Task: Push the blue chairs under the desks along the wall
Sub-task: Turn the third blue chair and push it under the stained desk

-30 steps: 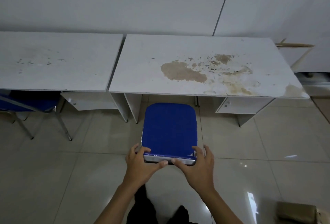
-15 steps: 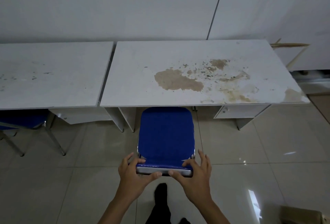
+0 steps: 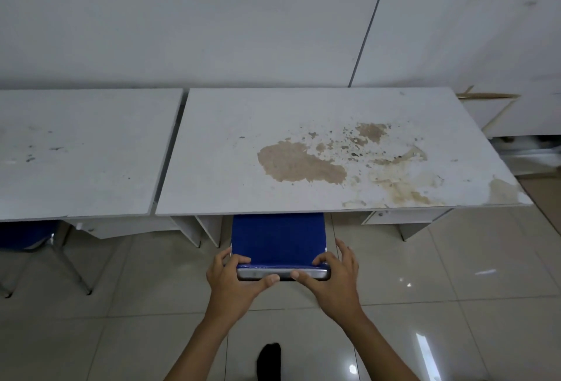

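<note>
A blue chair (image 3: 277,238) with a chrome frame stands partly under the stained white desk (image 3: 318,150) against the wall. Only its backrest and top rail show; the seat is hidden beneath the desktop. My left hand (image 3: 235,277) grips the left end of the chair's top rail, thumb under the rail. My right hand (image 3: 331,277) grips the right end the same way. A second blue chair (image 3: 25,233) sits tucked under the left desk (image 3: 82,150), mostly hidden.
The two white desks stand side by side against the grey wall (image 3: 212,16). Drawer units hang under each desk. The floor is glossy beige tile (image 3: 455,304). A dark foot (image 3: 268,361) shows at the bottom. A broken white panel (image 3: 516,113) leans at the far right.
The chair has slid forward under the stained desk, so less of its blue back shows. Both hands kept hold of the top rail and moved forward with it.
</note>
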